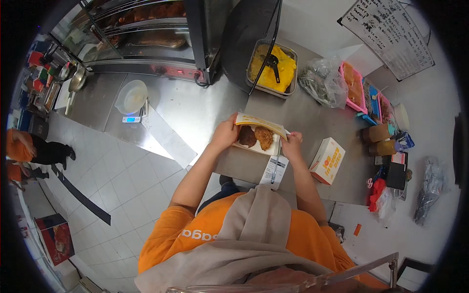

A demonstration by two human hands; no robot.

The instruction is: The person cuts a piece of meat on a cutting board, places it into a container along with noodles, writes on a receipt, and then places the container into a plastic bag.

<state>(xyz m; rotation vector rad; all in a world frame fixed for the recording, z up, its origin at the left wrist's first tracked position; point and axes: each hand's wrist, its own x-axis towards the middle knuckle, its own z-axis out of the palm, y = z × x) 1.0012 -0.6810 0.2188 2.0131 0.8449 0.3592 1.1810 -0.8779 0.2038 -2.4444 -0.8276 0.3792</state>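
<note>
A paperboard meal box (238,144) is between my two hands above the steel counter, its printed lid (262,122) partly raised. Inside lie a dark brown piece of food (247,137) and a golden breaded fried chicken piece (264,137). My left hand (224,134) grips the box's left end near the lid's corner. At the right end, my right hand (292,145) has its fingers on the lid's edge and the box side. Just below the box, a pen (274,175) rests on a printed paper slip (277,167).
A closed meal box (327,161) stands at right, near sauce bottles (379,133). A steel tray of yellow food (285,69) and a plastic bag (324,82) sit behind. Leftward are a digital scale (132,119) with a plastic bowl (132,96) and a heated display cabinet (146,69).
</note>
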